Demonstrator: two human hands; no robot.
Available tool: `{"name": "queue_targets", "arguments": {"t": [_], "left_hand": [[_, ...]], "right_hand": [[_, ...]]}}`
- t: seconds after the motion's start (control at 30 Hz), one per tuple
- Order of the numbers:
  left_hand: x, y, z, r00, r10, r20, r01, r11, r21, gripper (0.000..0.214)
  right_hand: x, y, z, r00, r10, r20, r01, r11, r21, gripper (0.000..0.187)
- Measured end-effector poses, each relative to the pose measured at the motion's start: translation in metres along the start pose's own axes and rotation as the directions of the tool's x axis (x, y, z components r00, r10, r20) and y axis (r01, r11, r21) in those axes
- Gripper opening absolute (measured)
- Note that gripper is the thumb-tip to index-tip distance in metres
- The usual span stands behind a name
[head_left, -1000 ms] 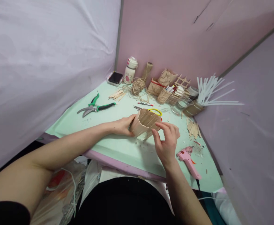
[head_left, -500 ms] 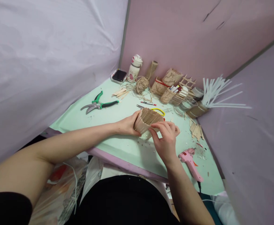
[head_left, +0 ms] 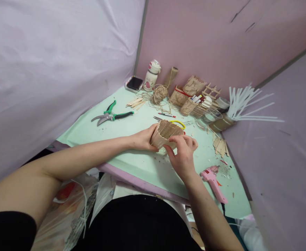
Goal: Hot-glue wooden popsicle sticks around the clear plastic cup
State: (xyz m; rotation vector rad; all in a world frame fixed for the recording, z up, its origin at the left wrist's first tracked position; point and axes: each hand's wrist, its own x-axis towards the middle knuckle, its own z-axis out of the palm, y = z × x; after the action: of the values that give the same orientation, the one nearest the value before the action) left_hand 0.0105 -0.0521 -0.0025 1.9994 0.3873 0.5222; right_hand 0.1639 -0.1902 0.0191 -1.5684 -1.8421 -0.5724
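Note:
A cup-shaped holder made of wooden craft sticks [head_left: 161, 138] is tilted over the near part of the table, its opening showing. My left hand [head_left: 147, 138] is wrapped round its left side, thumb at the bottom and fingers behind. At its right front, my right hand [head_left: 182, 153] has thumb and forefinger at the stick wall and rim; whether a small piece is between them I cannot make out. Just behind the holder lie scissors with yellow handles [head_left: 178, 123], partly covered by it.
A pink glue gun [head_left: 212, 182] lies at the right. Green-handled pruning shears [head_left: 111, 115] are at the left. Loose craft sticks [head_left: 221, 145], a twine ball [head_left: 159, 94], a white bottle [head_left: 152, 76], a phone [head_left: 135, 83] and white glue sticks [head_left: 243, 104] stand or lie farther back.
The view has shifted slightly. My right thumb has slid a little lower and left along the holder's front, away from the forefinger. My left hand keeps its hold.

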Motion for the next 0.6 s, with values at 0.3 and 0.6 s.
{"name": "queue_targets", "arguments": {"t": [0.3, 0.6], "left_hand": [[0.005, -0.014, 0.001, 0.992, 0.128, -0.006, -0.128, 0.992, 0.004, 0.102], [0.001, -0.009, 0.002, 0.991, 0.127, -0.029, -0.128, 0.992, -0.003, 0.092]], "right_hand": [[-0.001, -0.002, 0.002, 1.000, -0.012, -0.024, 0.012, 1.000, -0.007, 0.016], [-0.002, -0.006, 0.003, 0.999, 0.015, -0.043, -0.016, 1.000, -0.019, 0.021]]}}
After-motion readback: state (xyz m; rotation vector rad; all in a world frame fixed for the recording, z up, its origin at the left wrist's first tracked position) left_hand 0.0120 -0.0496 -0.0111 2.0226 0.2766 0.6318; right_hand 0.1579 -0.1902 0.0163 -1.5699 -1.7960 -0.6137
